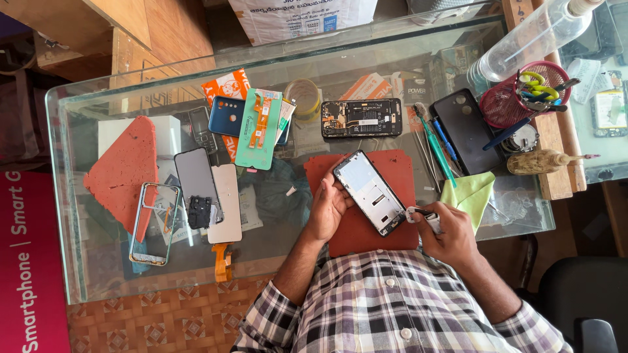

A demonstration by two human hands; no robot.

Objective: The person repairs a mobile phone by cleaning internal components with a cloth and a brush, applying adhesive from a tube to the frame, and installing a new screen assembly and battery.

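The left hand [327, 206] holds a phone frame [371, 192] by its long edge, fingers curled over the upper side and thumb under it, so the frame lies slanted over the red mat [399, 170] on the glass surface [78, 196]. The right hand [448, 232] is closed around a small white tool [424, 216] whose tip meets the frame's lower corner; what kind of tool it is cannot be told.

The frame looks thin, light and stiff, with a pale inner plate and small cutouts. It probably twists easily if squeezed across the middle, so the sound hold is along the rim, as the left grip has it, clear of the inner plate. Its smooth edges may be slippery, and the mat below gives a soft landing. The tool is small and light, and takes a pinch between thumb and fingers.

Around them lie an opened phone [361, 117] showing its board, a black back cover [466, 127], a green cloth [468, 193], a teal screwdriver [433, 145], a pink mesh cup [523, 95] of tools, an orange sponge [121, 173], and another bare frame [154, 222] at the left.
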